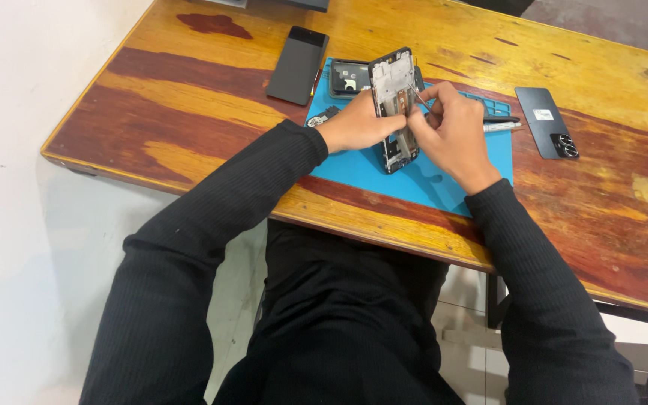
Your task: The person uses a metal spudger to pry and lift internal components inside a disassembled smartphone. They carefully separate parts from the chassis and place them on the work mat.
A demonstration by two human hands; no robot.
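An opened black phone frame (393, 82) stands tilted above a blue work mat (384, 172). My left hand (358, 124) grips it along its left edge. My right hand (451, 131) pinches thin metal tweezers (418, 97), whose tips touch the inside of the frame near its upper half. The frame's lower end (397, 159) rests on the mat between my hands. Both arms wear black ribbed sleeves.
A dark phone (298, 65) lies face up left of the mat. A black back cover with camera rings (547, 122) lies at the right. Another dark phone part (348, 76) and a tool (500, 124) sit on the mat. The wooden table's (189, 112) front edge is near my lap.
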